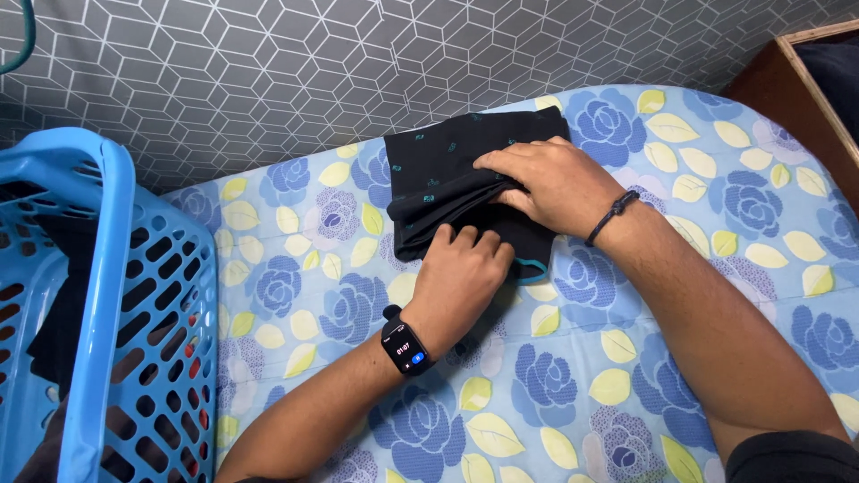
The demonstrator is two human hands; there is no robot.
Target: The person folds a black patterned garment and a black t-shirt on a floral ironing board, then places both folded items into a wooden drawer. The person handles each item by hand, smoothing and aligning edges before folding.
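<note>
Two bare hands are seen pressed onto a black folded garment [447, 174] just above the middle of the frame. The garment is dotted with small teal marks and is laid on a sheet [626, 358] printed with blue roses and yellow leaves.

The left hand [458, 279] is placed at the garment's lower edge, knuckles up, its fingers [465, 238] curled inward and tucked against the bunched fold of cloth; whether any fabric is pinched inside them cannot be told, since the fingertips are hidden. A dark smartwatch [405, 345] is worn on that wrist.

The right hand [550, 183] is laid on top of the garment from the right, palm down. Its fingers [501, 161] are held close together and bent slightly, with the tips pushed into the same fold, touching the cloth rather than clasping it. A dark cord bracelet [612, 217] is worn at its wrist.

A blue plastic laundry basket [98, 295] is seen at the left edge of the frame, well apart from the hands, with dark clothing inside. A grey wall with a geometric pattern [268, 72] fills the upper part.
</note>
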